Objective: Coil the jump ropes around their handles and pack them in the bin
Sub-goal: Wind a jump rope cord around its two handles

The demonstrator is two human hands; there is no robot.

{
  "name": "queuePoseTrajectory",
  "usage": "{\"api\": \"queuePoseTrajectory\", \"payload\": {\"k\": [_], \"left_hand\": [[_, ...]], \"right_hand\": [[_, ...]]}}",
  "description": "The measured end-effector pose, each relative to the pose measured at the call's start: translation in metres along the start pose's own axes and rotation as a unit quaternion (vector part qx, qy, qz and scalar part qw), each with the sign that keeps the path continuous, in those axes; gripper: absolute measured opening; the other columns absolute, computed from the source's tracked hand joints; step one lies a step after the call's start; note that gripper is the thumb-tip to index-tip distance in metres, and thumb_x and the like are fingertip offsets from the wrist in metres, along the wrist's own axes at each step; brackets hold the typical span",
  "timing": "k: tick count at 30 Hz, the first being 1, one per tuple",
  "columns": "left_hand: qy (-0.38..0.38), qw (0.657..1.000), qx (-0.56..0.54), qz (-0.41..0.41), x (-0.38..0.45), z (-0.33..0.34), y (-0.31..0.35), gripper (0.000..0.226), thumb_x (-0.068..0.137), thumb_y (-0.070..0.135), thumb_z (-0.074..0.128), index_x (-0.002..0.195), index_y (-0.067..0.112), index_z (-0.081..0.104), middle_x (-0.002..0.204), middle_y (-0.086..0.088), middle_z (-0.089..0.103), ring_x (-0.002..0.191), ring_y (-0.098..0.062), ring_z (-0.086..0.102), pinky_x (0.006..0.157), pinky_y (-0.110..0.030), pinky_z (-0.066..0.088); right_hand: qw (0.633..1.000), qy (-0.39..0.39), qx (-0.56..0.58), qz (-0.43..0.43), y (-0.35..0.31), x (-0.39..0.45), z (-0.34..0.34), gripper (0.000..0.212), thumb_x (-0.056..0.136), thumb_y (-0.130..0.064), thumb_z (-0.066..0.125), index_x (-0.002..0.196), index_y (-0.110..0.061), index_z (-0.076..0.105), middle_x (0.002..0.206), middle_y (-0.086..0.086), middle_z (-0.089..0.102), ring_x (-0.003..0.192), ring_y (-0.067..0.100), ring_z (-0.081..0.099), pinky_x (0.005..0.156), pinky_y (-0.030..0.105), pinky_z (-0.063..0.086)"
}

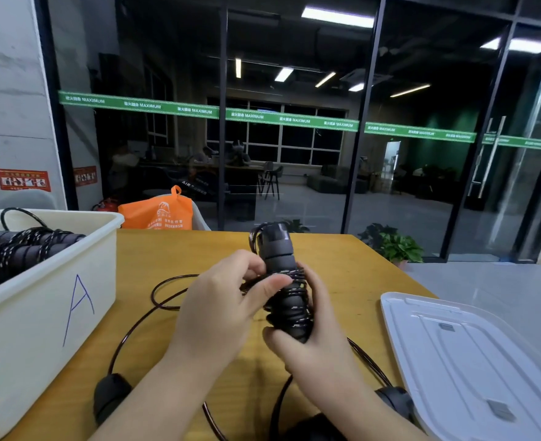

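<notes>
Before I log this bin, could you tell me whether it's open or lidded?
Open. The white bin has no lid on, coiled ropes show inside, and a lid lies flat on the table.

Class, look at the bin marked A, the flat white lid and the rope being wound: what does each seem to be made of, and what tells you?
Bin: likely moulded plastic, cream, matte, with a rolled rim.
Lid: likely plastic too, white, slightly glossy, with pressed ridges.
Rope: thin dark cord with glints, perhaps plastic-coated; its core is not visible.
</notes>
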State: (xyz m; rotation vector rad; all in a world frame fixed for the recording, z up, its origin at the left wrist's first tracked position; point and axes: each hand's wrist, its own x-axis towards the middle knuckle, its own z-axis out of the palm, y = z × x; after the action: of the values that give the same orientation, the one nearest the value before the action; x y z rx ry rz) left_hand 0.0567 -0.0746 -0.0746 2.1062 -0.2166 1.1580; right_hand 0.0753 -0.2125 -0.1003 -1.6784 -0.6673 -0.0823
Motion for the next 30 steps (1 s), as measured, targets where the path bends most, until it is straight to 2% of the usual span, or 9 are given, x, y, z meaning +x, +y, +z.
{"api": "queuePoseTrajectory", "payload": {"k": [2, 4, 7, 10, 13, 17, 21, 26, 30], "left_hand": [[-0.022, 0.999, -0.035, 0.005, 0.000, 0.000, 0.000, 0.023, 0.084, 0.055, 0.053, 0.083, 0.034, 0.061, 0.076, 0.017, 0.066, 0.078, 0.001, 0.061, 0.065, -0.014, 0.046], [-0.030, 0.997, -0.066, -0.007, 0.000, -0.001, 0.000, 0.016, 0.091, 0.048, 0.053, 0.081, 0.036, 0.058, 0.080, 0.017, 0.066, 0.075, -0.002, 0.061, 0.062, -0.015, 0.045], [-0.031, 0.996, -0.079, -0.020, 0.000, -0.003, 0.001, 0.028, 0.085, 0.051, 0.046, 0.076, 0.025, 0.052, 0.061, 0.012, 0.055, 0.052, -0.007, 0.049, 0.047, -0.017, 0.037], [-0.043, 0.998, -0.036, 0.000, 0.000, -0.005, -0.004, 0.039, 0.090, 0.059, 0.039, 0.074, 0.024, 0.046, 0.057, 0.013, 0.050, 0.047, -0.007, 0.043, 0.044, -0.016, 0.032], [-0.071, 0.997, 0.018, 0.020, 0.000, -0.006, -0.009, 0.044, 0.088, 0.066, 0.028, 0.069, 0.029, 0.042, 0.058, 0.016, 0.051, 0.049, -0.008, 0.046, 0.043, -0.018, 0.031], [-0.098, 0.994, 0.016, -0.044, 0.002, -0.004, -0.006, 0.052, 0.084, 0.075, 0.023, 0.072, 0.029, 0.044, 0.063, 0.032, 0.058, 0.056, 0.002, 0.054, 0.049, -0.024, 0.031], [-0.121, 0.984, -0.044, -0.124, 0.003, -0.003, -0.004, 0.060, 0.069, 0.083, 0.026, 0.084, 0.032, 0.052, 0.069, 0.024, 0.065, 0.068, 0.002, 0.061, 0.066, -0.031, 0.047], [-0.149, 0.938, -0.249, -0.191, 0.004, -0.004, 0.013, 0.040, 0.083, 0.051, 0.044, 0.089, 0.017, 0.064, 0.052, 0.011, 0.061, 0.039, 0.003, 0.049, 0.044, -0.008, 0.033], [-0.156, 0.913, -0.305, -0.220, 0.005, -0.003, 0.016, 0.025, 0.094, 0.023, 0.044, 0.098, 0.005, 0.061, 0.040, 0.014, 0.053, 0.036, 0.006, 0.048, 0.041, -0.003, 0.033]], "right_hand": [[0.992, -0.022, 0.112, 0.047, -0.001, 0.002, -0.006, 0.075, 0.065, -0.012, 0.071, 0.124, -0.050, 0.046, 0.088, -0.008, 0.066, 0.069, 0.009, 0.062, 0.055, 0.022, 0.046], [0.974, -0.054, 0.210, 0.071, 0.002, 0.005, -0.011, 0.078, 0.052, -0.018, 0.071, 0.125, -0.039, 0.054, 0.094, 0.007, 0.065, 0.071, 0.020, 0.061, 0.048, 0.027, 0.042], [0.943, -0.109, 0.306, 0.077, 0.003, 0.005, -0.014, 0.072, 0.049, -0.017, 0.069, 0.120, -0.027, 0.062, 0.095, 0.009, 0.064, 0.071, 0.024, 0.059, 0.044, 0.025, 0.037], [0.910, -0.132, 0.382, 0.093, 0.005, 0.005, -0.016, 0.066, 0.045, -0.012, 0.073, 0.111, -0.019, 0.068, 0.095, 0.012, 0.065, 0.068, 0.025, 0.059, 0.041, 0.023, 0.036], [0.861, -0.149, 0.467, 0.133, 0.009, 0.004, -0.017, 0.090, 0.030, -0.011, 0.086, 0.116, -0.004, 0.062, 0.100, 0.019, 0.065, 0.064, 0.028, 0.059, 0.038, 0.023, 0.039], [0.805, -0.213, 0.533, 0.154, 0.005, 0.003, -0.021, 0.066, 0.044, -0.013, 0.085, 0.106, 0.004, 0.070, 0.111, 0.019, 0.064, 0.067, 0.025, 0.058, 0.041, 0.021, 0.042], [0.775, -0.248, 0.558, 0.162, 0.006, 0.004, -0.024, 0.062, 0.057, -0.013, 0.081, 0.114, 0.006, 0.066, 0.120, 0.020, 0.061, 0.072, 0.025, 0.059, 0.045, 0.023, 0.047], [0.775, -0.233, 0.565, 0.158, 0.007, 0.007, -0.026, 0.055, 0.076, -0.015, 0.069, 0.124, 0.007, 0.057, 0.125, 0.023, 0.059, 0.080, 0.027, 0.060, 0.055, 0.025, 0.051], [0.788, -0.157, 0.568, 0.176, 0.006, 0.006, -0.026, 0.066, 0.036, -0.010, 0.090, 0.098, 0.005, 0.072, 0.102, 0.024, 0.063, 0.063, 0.034, 0.061, 0.039, 0.028, 0.049]]}}
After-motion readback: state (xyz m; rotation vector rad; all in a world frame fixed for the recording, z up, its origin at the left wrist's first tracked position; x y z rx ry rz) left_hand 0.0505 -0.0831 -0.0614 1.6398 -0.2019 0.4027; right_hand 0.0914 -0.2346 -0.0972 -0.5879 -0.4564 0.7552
